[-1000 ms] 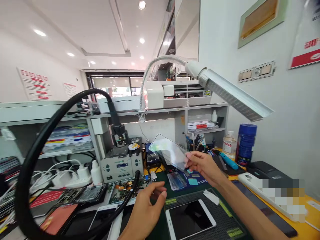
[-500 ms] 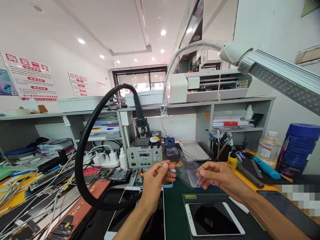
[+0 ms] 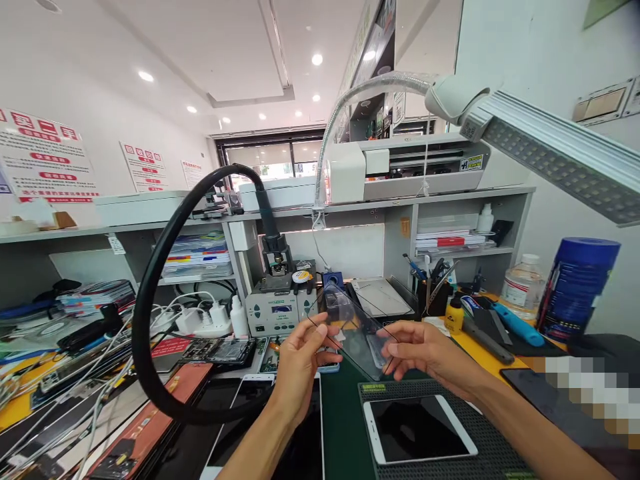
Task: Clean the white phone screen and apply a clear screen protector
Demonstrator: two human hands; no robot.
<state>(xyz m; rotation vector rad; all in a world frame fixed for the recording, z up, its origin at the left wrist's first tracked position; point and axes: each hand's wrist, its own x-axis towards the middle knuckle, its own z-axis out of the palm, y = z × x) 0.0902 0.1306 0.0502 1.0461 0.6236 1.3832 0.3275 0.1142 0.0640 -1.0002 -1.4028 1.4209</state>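
Head view: two hands hold one clear glass sheet above a repair bench.

Head view, centre of the frame: the left hand [image 3: 299, 363] and the right hand [image 3: 425, 350] each pinch an opposite edge of the glass sheet [image 3: 356, 328], fingers closed on it, keeping it tilted in the air above the green mat [image 3: 345, 427]. The step in hand looks like inspecting or aligning the sheet; any lowering would call for a level, steady two-handed grip. Lower centre, one white phone [image 3: 419, 429] lies face up on the dark pad; at least two more phones lie lower left, though glare makes that count uncertain. One blue can [image 3: 577, 287] stands at right; one lamp [image 3: 545, 157] overhangs.
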